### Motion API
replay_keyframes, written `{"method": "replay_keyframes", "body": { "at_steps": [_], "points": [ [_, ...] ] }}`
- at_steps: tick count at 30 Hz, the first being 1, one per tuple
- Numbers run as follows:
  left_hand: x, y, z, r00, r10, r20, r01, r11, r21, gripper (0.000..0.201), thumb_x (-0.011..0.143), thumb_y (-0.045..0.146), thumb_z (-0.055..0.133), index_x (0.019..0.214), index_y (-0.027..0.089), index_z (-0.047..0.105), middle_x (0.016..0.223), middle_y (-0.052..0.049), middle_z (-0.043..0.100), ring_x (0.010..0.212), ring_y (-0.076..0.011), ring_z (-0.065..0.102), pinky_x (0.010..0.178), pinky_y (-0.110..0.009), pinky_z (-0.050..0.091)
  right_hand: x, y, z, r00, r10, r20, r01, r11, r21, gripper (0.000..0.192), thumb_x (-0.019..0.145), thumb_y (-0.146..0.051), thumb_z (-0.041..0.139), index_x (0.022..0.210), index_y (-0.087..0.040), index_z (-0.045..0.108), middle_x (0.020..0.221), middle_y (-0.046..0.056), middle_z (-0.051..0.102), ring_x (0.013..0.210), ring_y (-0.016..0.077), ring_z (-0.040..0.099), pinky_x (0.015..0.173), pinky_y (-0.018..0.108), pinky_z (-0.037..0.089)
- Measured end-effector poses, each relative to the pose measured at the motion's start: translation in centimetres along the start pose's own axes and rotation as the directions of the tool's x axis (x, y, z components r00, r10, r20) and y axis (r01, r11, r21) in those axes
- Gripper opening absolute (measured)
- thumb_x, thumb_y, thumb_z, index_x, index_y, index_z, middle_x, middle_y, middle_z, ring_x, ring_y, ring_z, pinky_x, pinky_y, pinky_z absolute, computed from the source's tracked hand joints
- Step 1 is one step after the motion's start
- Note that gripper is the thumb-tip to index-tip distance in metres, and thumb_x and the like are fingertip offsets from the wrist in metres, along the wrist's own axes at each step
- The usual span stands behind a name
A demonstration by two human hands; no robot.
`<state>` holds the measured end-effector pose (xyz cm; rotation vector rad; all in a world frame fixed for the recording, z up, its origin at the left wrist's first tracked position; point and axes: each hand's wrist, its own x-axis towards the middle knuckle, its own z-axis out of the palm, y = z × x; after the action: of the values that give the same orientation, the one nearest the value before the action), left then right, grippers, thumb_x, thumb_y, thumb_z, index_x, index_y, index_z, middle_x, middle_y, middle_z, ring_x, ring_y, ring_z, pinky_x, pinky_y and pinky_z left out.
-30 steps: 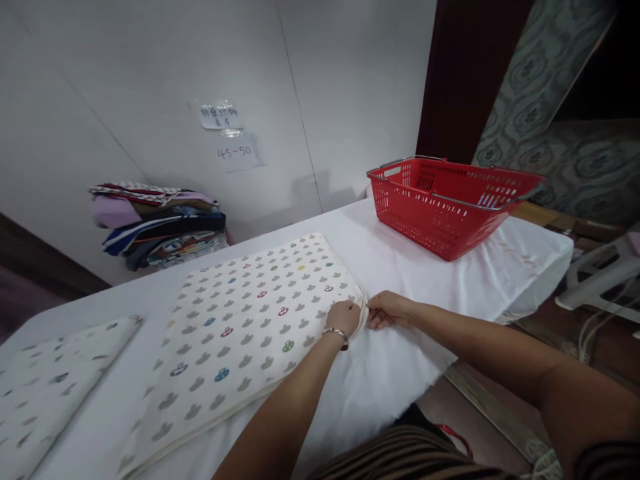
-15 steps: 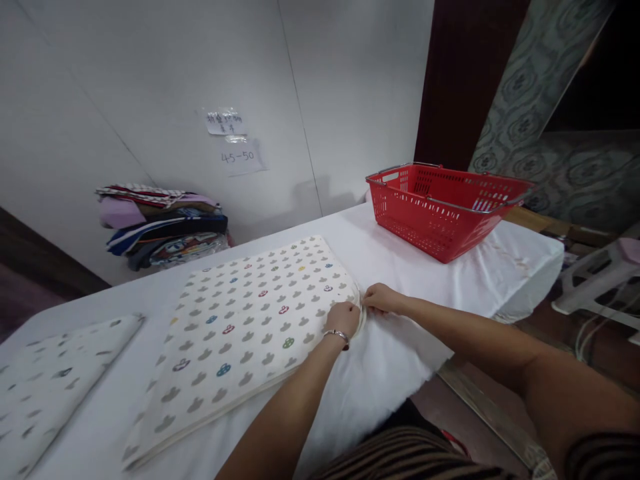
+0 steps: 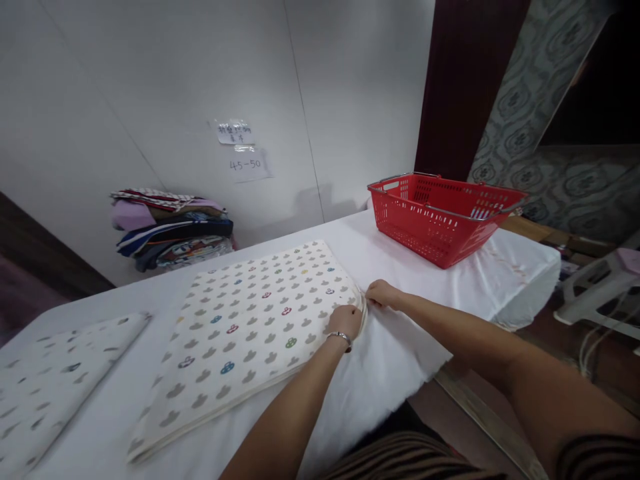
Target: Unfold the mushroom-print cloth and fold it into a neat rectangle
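The tabletop (image 3: 400,373) held the spotted cloth (image 3: 255,323), left of the red basket (image 3: 425,230). My left hand (image 3: 345,321) curled its fingers on the cloth's basket-side edge, probably to steady it; my right hand (image 3: 383,294) pinched there too, maybe so layers matched.

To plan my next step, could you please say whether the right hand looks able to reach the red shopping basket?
Probably yes: nothing visible stands between the right hand, at the edge of the folded printed cloth, and the red shopping basket.
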<state>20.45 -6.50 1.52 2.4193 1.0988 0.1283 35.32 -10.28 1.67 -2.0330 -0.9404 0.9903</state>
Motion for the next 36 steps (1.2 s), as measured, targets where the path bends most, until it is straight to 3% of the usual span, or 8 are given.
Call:
{"method": "replay_keyframes", "body": {
  "at_steps": [8,13,17,30,36],
  "points": [
    [-0.6,1.2,-0.5,1.0,0.016,0.02,-0.018,0.996,0.086,0.032,0.082,0.027,0.039,0.079,0.019,0.07,0.086,-0.009,0.069,0.081,-0.0223,0.062,0.067,-0.029,0.042,-0.2,0.8,-0.4,1.0,0.009,0.024,-0.012,0.995,0.097,0.016,0.067,-0.013,0.051,0.051,-0.017,0.048,0.036,-0.005,0.046,0.032,0.0056,0.038,0.033,0.017,0.025],
    [-0.4,1.4,0.2,0.999,0.043,0.023,-0.046,0.989,0.141,0.036,0.085,0.037,0.038,0.082,0.018,0.069,0.089,-0.011,0.069,0.084,-0.0237,0.062,0.07,-0.032,0.044,0.0,0.8,-0.5,0.995,0.061,0.08,-0.07,0.99,0.119,0.02,0.068,-0.017,0.053,0.049,-0.017,0.048,0.031,-0.005,0.041,0.028,0.0064,0.034,0.031,0.018,0.022],
    [-0.2,1.3,0.5,0.998,0.054,0.033,-0.059,0.985,0.164,0.034,0.082,0.042,0.044,0.086,0.018,0.068,0.092,-0.011,0.068,0.086,-0.0234,0.062,0.071,-0.031,0.044,0.2,0.7,-0.5,0.996,0.032,0.084,-0.044,0.988,0.148,0.022,0.069,-0.016,0.053,0.048,-0.017,0.047,0.032,-0.004,0.043,0.028,0.006,0.034,0.03,0.018,0.02],
    [-0.7,0.5,0.0,0.998,0.053,0.021,-0.053,0.998,0.027,0.032,0.083,0.025,0.037,0.08,0.019,0.068,0.088,-0.008,0.069,0.083,-0.02,0.06,0.069,-0.028,0.041,-1.5,1.1,-0.3,0.981,0.014,0.193,-0.04,0.99,0.133,0.026,0.074,-0.023,0.057,0.051,-0.015,0.052,0.039,-0.003,0.048,0.031,0.0054,0.039,0.029,0.017,0.022],
    [-1.1,-0.2,-0.2,0.996,0.083,0.042,-0.08,0.995,-0.056,0.028,0.078,0.018,0.043,0.089,0.022,0.068,0.092,-0.002,0.069,0.086,-0.0166,0.059,0.073,-0.023,0.04,-2.5,1.6,0.2,0.967,0.021,0.254,-0.049,0.994,0.103,0.021,0.072,-0.022,0.059,0.054,-0.014,0.056,0.042,-0.003,0.052,0.032,0.0054,0.042,0.029,0.017,0.023]
  ]
}}
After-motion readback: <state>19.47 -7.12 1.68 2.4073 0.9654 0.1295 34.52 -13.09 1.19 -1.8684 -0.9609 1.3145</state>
